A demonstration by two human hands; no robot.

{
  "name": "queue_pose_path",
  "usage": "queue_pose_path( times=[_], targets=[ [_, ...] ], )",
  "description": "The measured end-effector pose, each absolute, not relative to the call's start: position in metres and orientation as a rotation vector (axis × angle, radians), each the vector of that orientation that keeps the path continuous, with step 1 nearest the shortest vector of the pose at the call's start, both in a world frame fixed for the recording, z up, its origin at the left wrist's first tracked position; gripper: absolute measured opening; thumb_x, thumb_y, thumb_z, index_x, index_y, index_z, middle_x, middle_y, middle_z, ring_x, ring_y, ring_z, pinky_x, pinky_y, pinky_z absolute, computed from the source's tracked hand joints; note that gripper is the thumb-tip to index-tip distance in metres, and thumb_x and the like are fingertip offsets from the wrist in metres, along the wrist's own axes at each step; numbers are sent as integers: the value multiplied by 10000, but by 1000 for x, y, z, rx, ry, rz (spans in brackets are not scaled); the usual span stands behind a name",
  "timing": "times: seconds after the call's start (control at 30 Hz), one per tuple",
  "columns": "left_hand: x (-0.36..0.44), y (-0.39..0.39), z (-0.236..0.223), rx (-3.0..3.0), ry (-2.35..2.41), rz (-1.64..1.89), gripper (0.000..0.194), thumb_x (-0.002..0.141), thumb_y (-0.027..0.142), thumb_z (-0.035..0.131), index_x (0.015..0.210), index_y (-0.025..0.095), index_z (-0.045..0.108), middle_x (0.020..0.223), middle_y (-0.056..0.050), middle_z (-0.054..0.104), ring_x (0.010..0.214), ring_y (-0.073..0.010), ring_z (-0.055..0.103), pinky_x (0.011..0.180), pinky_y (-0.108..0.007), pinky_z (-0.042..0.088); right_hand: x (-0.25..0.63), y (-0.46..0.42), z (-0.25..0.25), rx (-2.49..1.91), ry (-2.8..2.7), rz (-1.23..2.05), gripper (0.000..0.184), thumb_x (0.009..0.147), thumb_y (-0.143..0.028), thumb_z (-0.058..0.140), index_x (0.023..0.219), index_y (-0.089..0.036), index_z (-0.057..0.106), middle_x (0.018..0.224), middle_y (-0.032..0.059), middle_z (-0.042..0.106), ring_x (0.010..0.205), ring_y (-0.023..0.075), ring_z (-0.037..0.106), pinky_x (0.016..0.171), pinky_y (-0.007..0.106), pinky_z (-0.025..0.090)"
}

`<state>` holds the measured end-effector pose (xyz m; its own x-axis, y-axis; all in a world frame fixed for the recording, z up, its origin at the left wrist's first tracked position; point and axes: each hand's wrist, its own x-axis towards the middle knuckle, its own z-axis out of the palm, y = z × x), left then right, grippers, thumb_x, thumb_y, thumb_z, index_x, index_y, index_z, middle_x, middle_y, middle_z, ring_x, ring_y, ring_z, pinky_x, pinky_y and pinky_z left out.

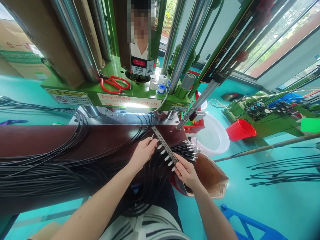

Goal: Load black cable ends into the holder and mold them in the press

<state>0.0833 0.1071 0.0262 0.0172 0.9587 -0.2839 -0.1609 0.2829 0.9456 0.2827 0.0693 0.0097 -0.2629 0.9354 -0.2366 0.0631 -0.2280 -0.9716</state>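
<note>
A narrow metal fixture bar [165, 146] lies slanted on the dark brown worktable [50, 140], with several metal cable plugs seated along it. My left hand [143, 154] pinches one plug-tipped black cable [151, 137] at the bar's upper end. My right hand [185, 171] grips the bar's lower end, fingers closed round it. A loose bunch of plug ends [191, 150] lies just right of the bar. A thick bundle of black cables [50, 170] runs left across the table.
A green press machine [120, 90] with steel columns stands behind the table; red scissors [115, 83] and tape rolls rest on its base. A person stands behind it. A white basin [215, 136], red cup [240, 129] and brown paper bag [212, 176] sit right, on the teal floor.
</note>
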Motion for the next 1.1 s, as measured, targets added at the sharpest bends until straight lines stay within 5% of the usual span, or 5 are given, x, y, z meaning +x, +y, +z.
queue_pose_path(
  times=[0.23,0.43,0.67,0.93,1.1],
  targets=[
    [32,101,107,1322,1325,1089,303,810,429,450,833,169,605,614,10,531,492,-72,418,376,-164,288,302,42,8,-1333,-924,1290,437,733,-453,619,1118,-248,598,656,-21,510,452,24,373,398,135,369],
    [41,128,185,1292,1044,1859,98,760,204,552,842,245,519,647,34,547,511,-99,521,443,-222,455,318,17,-11,-1236,-753,1024,466,785,-429,570,1212,-256,503,548,-52,444,421,44,378,334,124,303],
    [155,165,96,1595,1021,1040,129,646,85,533,737,169,570,707,5,573,706,-135,527,750,-313,447,315,4,2,-1265,-809,1002,462,776,-423,586,1188,-220,530,602,-15,512,464,64,432,382,161,375],
    [126,142,26,1215,1087,847,102,732,155,394,785,151,481,719,-23,555,556,-82,527,502,-208,442,342,57,51,-1462,-1389,1288,498,768,-434,578,1196,-184,537,567,-27,502,460,79,442,406,184,388],
    [48,109,42,1342,1236,919,89,754,244,457,799,177,494,639,32,521,485,-61,426,432,-172,342,326,125,86,-1241,-2220,1426,410,764,-336,556,1145,-187,589,1005,47,643,898,210,576,792,316,464]
  ],
)
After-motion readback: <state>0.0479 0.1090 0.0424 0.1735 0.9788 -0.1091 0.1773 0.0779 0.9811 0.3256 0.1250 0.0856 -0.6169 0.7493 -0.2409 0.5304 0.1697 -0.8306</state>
